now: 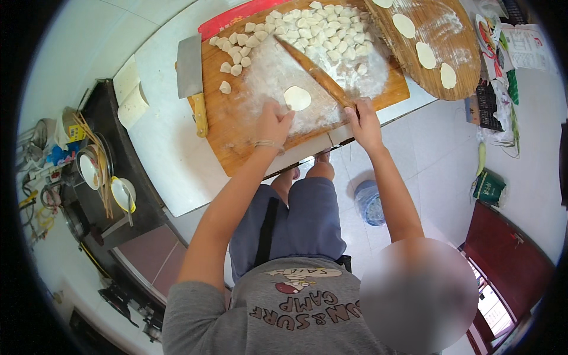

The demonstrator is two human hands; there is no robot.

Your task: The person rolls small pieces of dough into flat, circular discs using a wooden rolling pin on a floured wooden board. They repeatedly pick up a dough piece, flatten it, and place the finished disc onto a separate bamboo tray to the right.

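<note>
A thin round dough wrapper lies flat on the floured wooden board. My left hand is beside its lower left edge, thumb and fingers apart; whether a fingertip touches the dough is unclear. In my right hand is the near end of a wooden rolling pin. The pin slants up and left across the board, to the right of the wrapper. Many small dough pieces cover the board's far side, with a few loose ones at the far left.
A cleaver with a yellow wooden handle lies at the board's left edge. Several finished wrappers rest on a round wooden board at the far right. Bowls and chopsticks are on the dark counter at left. A blue bucket stands on the floor.
</note>
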